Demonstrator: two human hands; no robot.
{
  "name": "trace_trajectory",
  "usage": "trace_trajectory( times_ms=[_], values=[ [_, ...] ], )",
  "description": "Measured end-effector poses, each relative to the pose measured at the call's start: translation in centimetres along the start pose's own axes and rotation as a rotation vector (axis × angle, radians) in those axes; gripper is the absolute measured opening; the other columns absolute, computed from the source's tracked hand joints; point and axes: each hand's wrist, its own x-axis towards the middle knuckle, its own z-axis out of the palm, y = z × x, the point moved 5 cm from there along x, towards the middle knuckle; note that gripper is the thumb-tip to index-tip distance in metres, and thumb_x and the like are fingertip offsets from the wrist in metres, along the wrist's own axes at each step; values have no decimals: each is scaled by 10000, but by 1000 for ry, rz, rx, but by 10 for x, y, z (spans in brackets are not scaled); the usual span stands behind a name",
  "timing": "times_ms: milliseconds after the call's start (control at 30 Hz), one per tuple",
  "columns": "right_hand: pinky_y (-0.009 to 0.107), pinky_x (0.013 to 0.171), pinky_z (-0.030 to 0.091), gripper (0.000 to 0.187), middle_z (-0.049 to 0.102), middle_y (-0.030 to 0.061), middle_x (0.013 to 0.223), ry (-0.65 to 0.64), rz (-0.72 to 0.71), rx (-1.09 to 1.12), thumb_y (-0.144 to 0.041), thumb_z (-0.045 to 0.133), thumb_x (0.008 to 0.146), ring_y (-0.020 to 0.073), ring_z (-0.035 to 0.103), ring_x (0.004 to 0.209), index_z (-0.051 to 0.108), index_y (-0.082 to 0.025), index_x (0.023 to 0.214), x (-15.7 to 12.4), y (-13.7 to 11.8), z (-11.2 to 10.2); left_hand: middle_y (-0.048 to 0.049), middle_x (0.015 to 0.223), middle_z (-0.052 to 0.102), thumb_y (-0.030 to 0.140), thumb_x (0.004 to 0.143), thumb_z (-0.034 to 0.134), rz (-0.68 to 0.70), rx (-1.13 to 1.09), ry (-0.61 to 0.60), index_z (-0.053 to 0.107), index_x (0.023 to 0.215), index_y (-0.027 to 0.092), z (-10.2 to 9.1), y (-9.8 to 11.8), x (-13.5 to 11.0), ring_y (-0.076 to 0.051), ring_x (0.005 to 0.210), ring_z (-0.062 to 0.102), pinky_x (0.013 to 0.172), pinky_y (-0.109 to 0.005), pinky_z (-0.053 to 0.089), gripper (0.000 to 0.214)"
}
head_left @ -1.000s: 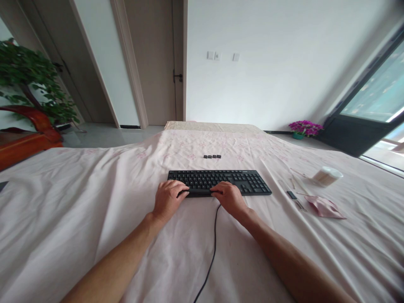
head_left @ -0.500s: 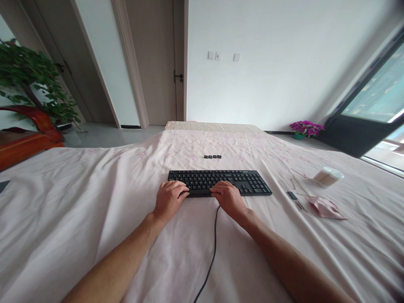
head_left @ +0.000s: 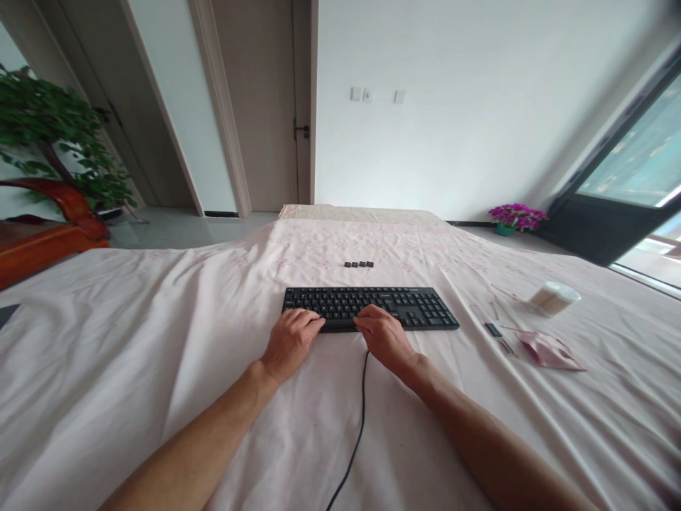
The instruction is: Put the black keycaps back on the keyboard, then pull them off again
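Observation:
A black keyboard [head_left: 330, 304] lies flat on the pink cloth, its long side facing me. My left hand [head_left: 292, 339] is closed at the front edge, left of the space bar, with its fingertips pressed together on the bottom row. At the right part of that same edge, my right hand [head_left: 383, 333] pinches the keyboard with thumb and curled fingers. The fingers partly cover the lower keys. Beyond the keyboard, several loose black keycaps [head_left: 359, 264] sit in a short row. A black cable [head_left: 362, 419] runs from beneath the right hand toward me.
On the right of the pink floral cloth [head_left: 223, 298] are a clear tub of cotton swabs [head_left: 554, 298], a small black tool with metal prongs [head_left: 494, 330] and a pink pouch [head_left: 550, 349]. A wooden armchair [head_left: 69, 213] stands at the far left.
My left hand has shifted slightly right along the keyboard's front edge, and its thumb is now tucked out of sight. My right hand stays nearly still.

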Motion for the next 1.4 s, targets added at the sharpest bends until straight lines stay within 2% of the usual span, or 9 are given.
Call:
trace_trajectory(
  times_ms=[233,533,733,833,933,1000,1133,1267,1400],
  values=[
    [267,777,409,295,639,58,908,-33,-53,-152,-164,410,940,172,569,865,696,-234,938,-3,-5,1,-90,1085,643,118,886,484,36,66,-48,631,1154,201,-2,6,-6,-232,1018,545,887,-394,421,317],
    [330,744,335,206,642,65,951,-113,-91,-322,-108,506,839,192,526,845,679,-209,884,-3,-17,0,-95,1091,634,139,891,489,43,93,-59,646,1107,196,1,7,-5,-237,1047,540,900,-416,412,273],
    [326,756,347,274,658,42,964,-77,-80,-264,-72,528,778,194,528,881,708,-232,910,-3,-13,-1,-88,1064,646,127,875,495,28,34,-25,658,1082,210,-1,7,-6,-233,1042,558,896,-415,423,276],
    [307,799,381,348,671,19,978,70,-7,-126,-45,493,781,174,549,892,727,-255,930,-2,3,-8,-74,1144,630,143,870,497,-75,-27,61,602,1193,243,-11,-6,-5,-220,1067,563,936,-402,420,354],
    [299,853,408,387,675,15,996,277,90,-13,-40,457,791,170,567,916,733,-258,951,-3,23,-18,-76,1236,591,184,878,486,-271,-62,207,515,1290,242,-19,-34,-8,-217,1144,539,995,-388,406,417],
    [302,865,424,386,676,15,997,359,133,25,-54,449,800,174,576,925,734,-260,957,-3,36,-22,-76,1244,588,193,869,487,-411,-80,271,509,1283,225,-18,-56,-12,-219,1161,535,1015,-385,403,415],
    [291,848,451,367,675,14,1008,385,207,83,-93,456,802,173,595,934,731,-261,976,-1,57,-23,-84,1231,599,228,851,505,-647,-129,263,504,1272,199,-3,-87,-21,-223,1137,565,993,-368,439,422],
    [277,835,462,338,675,10,1017,367,280,115,-138,469,811,167,610,931,724,-261,996,6,75,-23,-76,1233,605,250,870,481,-626,-164,160,513,1264,206,7,-87,-19,-215,1137,569,997,-368,437,397],
    [278,846,455,309,679,1,1034,291,315,78,-179,493,821,168,607,952,721,-276,1007,28,85,-24,-66,1199,635,263,883,463,-606,-174,65,546,1230,200,12,-84,-16,-200,1108,587,992,-359,437,362]
  ],
)
